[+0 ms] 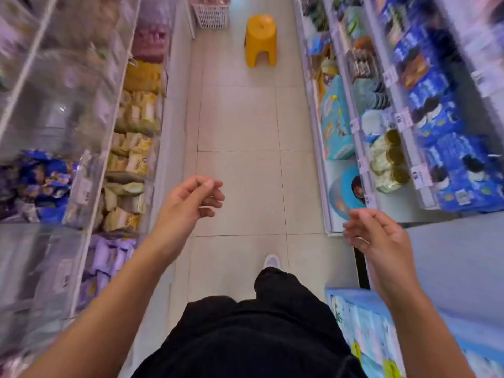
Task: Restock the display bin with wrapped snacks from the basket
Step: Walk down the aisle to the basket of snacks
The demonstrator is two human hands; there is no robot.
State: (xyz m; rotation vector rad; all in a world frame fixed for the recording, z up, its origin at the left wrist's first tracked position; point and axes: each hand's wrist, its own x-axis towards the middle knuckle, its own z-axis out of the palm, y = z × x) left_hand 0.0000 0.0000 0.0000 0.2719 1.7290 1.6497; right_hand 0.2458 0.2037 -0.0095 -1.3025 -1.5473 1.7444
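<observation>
Floor (237, 118): pale square tiles, aisle between two shelf runs. Yellow stool (260, 40) stands at far end, mid-aisle. White basket (211, 13) just left of it, against left shelf edge. One white shoe (272, 261) at near end.

Both hands, left (191, 199) and right (375, 237), hang empty above the aisle floor (240, 118).

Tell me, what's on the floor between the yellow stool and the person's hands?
Only bare floor tiles between the yellow stool and both hands, left, right, in the head view.
</observation>
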